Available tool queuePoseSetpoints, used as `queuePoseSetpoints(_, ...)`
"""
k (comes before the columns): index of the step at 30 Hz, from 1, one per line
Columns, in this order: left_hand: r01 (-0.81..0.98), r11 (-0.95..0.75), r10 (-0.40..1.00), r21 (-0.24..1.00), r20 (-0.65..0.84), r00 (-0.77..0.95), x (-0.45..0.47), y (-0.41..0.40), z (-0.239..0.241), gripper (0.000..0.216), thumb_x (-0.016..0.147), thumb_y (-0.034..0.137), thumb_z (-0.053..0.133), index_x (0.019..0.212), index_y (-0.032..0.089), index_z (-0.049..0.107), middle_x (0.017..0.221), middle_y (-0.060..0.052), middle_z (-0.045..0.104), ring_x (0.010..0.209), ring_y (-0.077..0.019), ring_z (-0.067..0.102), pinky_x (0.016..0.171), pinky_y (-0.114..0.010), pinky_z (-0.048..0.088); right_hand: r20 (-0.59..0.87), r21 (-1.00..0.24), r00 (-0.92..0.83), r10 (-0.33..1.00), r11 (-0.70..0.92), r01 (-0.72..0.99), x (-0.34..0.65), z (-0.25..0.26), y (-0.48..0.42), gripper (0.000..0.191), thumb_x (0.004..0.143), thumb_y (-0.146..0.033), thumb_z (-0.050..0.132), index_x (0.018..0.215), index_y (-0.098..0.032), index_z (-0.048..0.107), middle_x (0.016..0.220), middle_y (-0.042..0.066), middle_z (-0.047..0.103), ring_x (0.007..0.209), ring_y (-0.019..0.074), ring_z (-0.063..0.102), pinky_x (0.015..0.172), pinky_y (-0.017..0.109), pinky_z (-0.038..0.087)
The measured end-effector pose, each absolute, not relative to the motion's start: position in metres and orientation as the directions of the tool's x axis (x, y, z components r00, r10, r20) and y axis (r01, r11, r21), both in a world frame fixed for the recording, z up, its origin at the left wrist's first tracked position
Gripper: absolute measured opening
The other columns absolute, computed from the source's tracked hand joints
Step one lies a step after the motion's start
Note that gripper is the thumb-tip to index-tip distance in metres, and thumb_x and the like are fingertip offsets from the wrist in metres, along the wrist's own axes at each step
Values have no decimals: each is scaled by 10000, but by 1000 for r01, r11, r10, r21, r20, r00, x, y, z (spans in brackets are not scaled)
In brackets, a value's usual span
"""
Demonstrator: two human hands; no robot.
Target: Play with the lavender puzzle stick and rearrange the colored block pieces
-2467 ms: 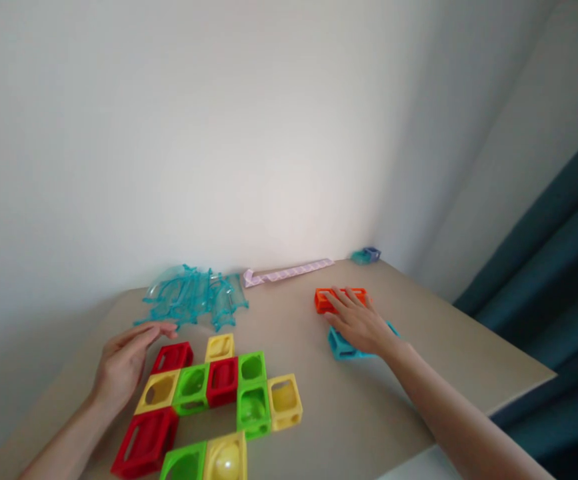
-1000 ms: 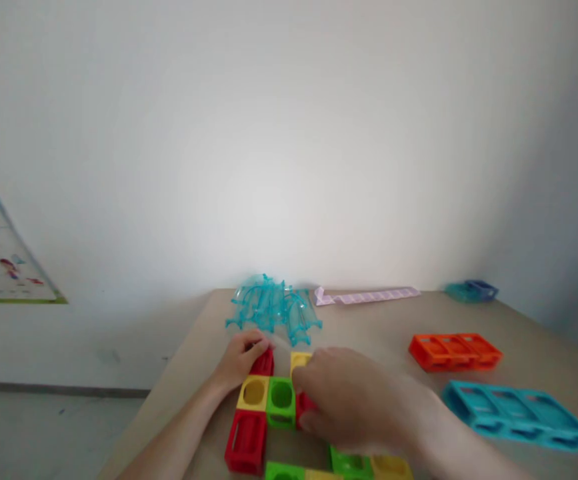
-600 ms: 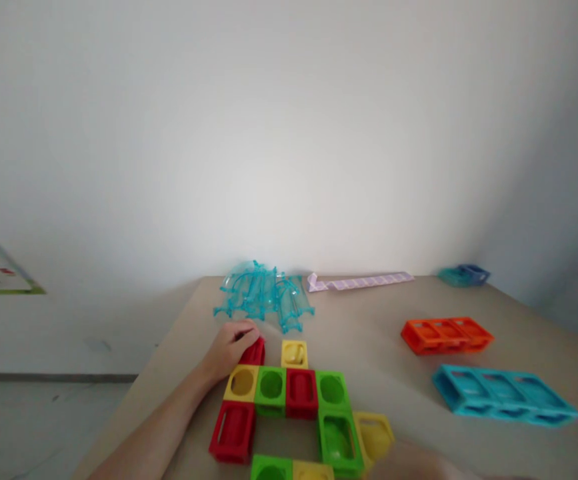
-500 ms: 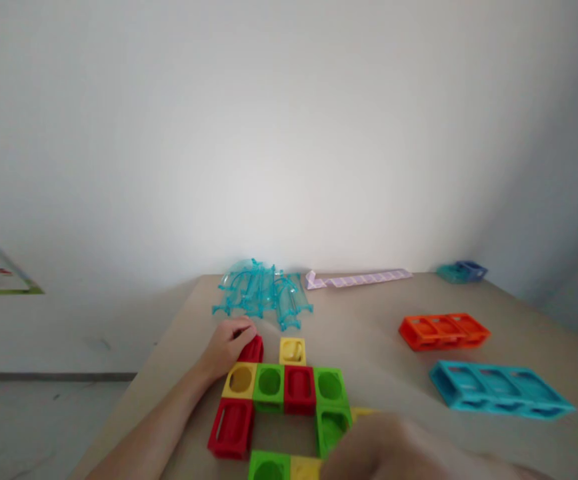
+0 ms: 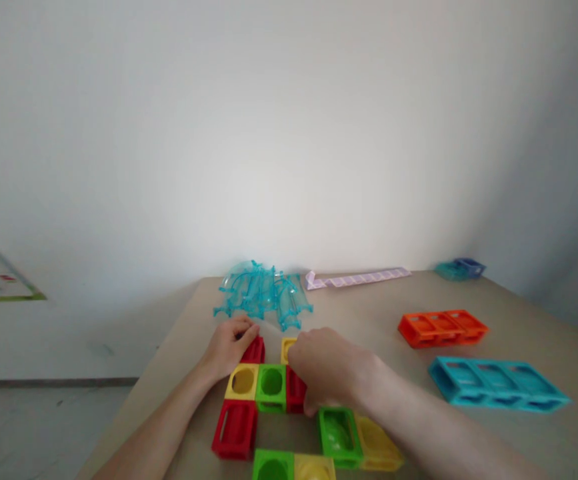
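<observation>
My left hand (image 5: 229, 345) is closed on a red block (image 5: 255, 349) at the upper left of a ring of square plastic blocks. My right hand (image 5: 321, 367) reaches in from the right, its fingers curled over another red block (image 5: 295, 390) in the ring's far row and its thumb at the near side. It partly covers a yellow block (image 5: 287, 349) behind that row and hides the row's right corner. Left of it stand a green block (image 5: 271, 385) and a yellow block (image 5: 243, 380). A hollow green block (image 5: 339, 437) lies nearer, touching a yellow one (image 5: 376, 445).
Clear turquoise track pieces (image 5: 263, 293) lie at the table's back, beside a folded lilac strip (image 5: 359, 279). To the right are an orange three-cell block (image 5: 443, 329) and a turquoise one (image 5: 499, 383). A blue piece (image 5: 469, 268) sits in the far corner, by the wall.
My right hand has moved up and away from me, from the near right of the ring onto its far row. The yellow block at the right now shows. My left hand stays put.
</observation>
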State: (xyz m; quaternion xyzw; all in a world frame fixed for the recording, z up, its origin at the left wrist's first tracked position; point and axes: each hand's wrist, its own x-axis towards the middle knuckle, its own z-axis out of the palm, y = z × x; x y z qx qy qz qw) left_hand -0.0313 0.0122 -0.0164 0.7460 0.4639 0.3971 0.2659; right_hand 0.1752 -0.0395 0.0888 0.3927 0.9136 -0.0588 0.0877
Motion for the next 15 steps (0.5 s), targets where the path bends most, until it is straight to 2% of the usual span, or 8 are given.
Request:
queuePoseSetpoints(3, 461, -479, 878, 747, 414, 241, -30, 10, -12, 361, 878, 349, 503, 560, 180, 527, 721, -24, 588, 707, -155, 540, 695, -269, 409, -251, 25, -660, 708, 686, 727, 173, 86, -39, 365, 524, -332, 862, 807, -128, 752, 769, 135, 735, 798, 281, 698, 670, 286, 510)
queuePoseSetpoints(8, 395, -498, 867, 772, 449, 215, -27, 4, -6, 340, 873, 401, 512, 632, 178, 598, 800, -51, 632, 786, -178, 573, 758, -279, 433, -259, 8, -645, 719, 669, 743, 171, 89, -38, 369, 536, -315, 865, 830, -120, 757, 789, 143, 737, 833, 282, 698, 715, 290, 511)
queuePoseSetpoints(10, 350, -443, 896, 825, 407, 176, -27, 3, -7, 349, 872, 447, 503, 718, 171, 651, 792, -45, 648, 771, -179, 582, 737, -275, 440, -265, 10, -645, 717, 671, 742, 172, 89, -38, 376, 536, -327, 864, 829, -117, 759, 785, 146, 738, 814, 283, 703, 703, 290, 518)
queuePoseSetpoints(12, 251, -325, 945, 912, 321, 55, -26, 4, -9, 404, 851, 526, 502, 789, 166, 677, 730, -29, 660, 689, -172, 585, 654, -264, 448, -270, 19, -644, 716, 673, 740, 172, 89, -38, 388, 541, -347, 859, 841, -122, 760, 790, 145, 741, 797, 282, 707, 685, 289, 526)
queuePoseSetpoints(15, -71, -150, 968, 986, 132, -213, -27, 9, -9, 485, 800, 608, 525, 759, 146, 665, 600, -7, 642, 535, -144, 561, 514, -239, 439, -288, 37, -631, 721, 666, 745, 172, 91, -39, 419, 550, -380, 852, 875, -131, 760, 796, 146, 744, 775, 285, 714, 651, 291, 535)
